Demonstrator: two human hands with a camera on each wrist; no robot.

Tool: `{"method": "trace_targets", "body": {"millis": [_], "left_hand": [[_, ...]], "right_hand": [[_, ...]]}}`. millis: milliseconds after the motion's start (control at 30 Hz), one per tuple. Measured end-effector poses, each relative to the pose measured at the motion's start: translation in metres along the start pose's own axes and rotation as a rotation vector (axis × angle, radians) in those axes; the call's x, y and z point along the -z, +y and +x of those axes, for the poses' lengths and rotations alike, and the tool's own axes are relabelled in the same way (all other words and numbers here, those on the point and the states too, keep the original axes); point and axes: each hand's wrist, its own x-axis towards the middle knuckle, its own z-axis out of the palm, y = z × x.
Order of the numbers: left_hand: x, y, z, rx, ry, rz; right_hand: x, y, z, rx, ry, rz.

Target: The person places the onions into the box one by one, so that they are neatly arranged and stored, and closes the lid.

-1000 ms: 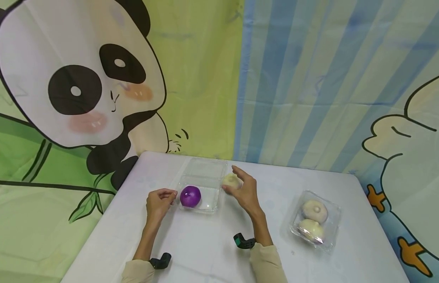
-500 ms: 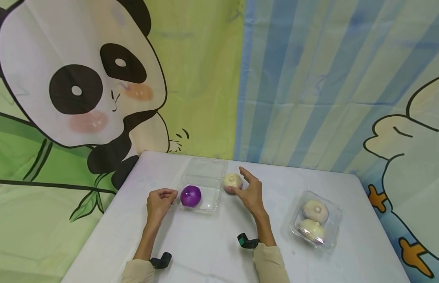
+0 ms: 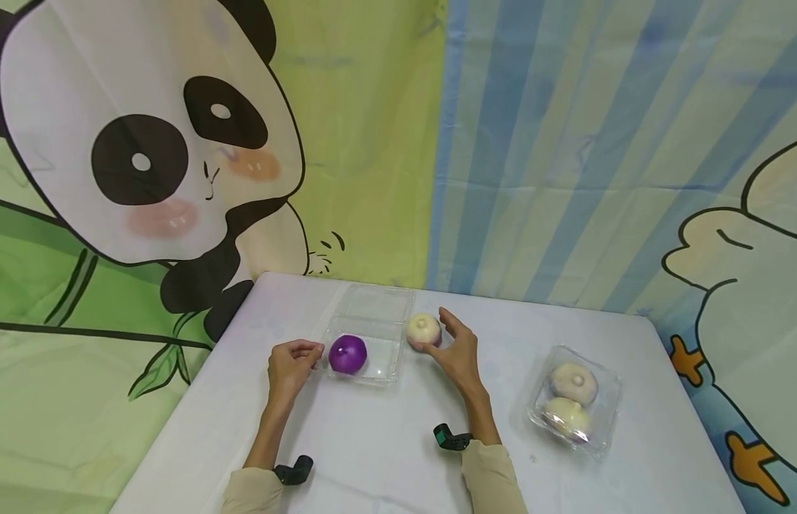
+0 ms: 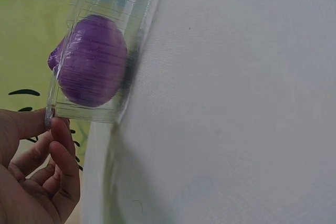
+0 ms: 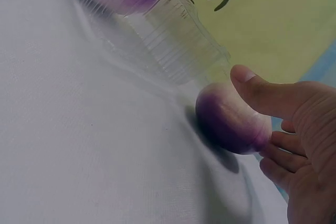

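Open clear box (image 3: 384, 365) just right of left hand (image 3: 288, 368), thumb and finger pinched on its edge. Closed box (image 3: 605, 421), two pale onions (image 3: 573, 383) inside, well right of right hand (image 3: 461, 357). Purple onion (image 3: 348, 355) in the open one, near left hand. Loose onion (image 3: 423, 331) just left of right hand, whose fingers are spread; contact unclear.

Stretches both arms (image 3: 265, 432) forward. Pinches with the left hand (image 3: 286, 365). Holds the right hand (image 3: 459, 357) with thumb (image 5: 260, 92) and fingers (image 5: 289, 143) apart.
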Motion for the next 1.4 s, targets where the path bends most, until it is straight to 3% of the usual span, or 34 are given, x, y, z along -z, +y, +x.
{"method": "trace_targets", "body": {"millis": [533,1400], "left_hand": [[0.000,0.001,0.000,0.009,-0.002,-0.002],[0.000,0.000,-0.001,-0.002,0.001,-0.015]], "right_hand": [[-0.006,0.017,-0.003,0.003,-0.018,0.015],[-0.012,0.022,-0.007,-0.001,0.006,0.012]]}}
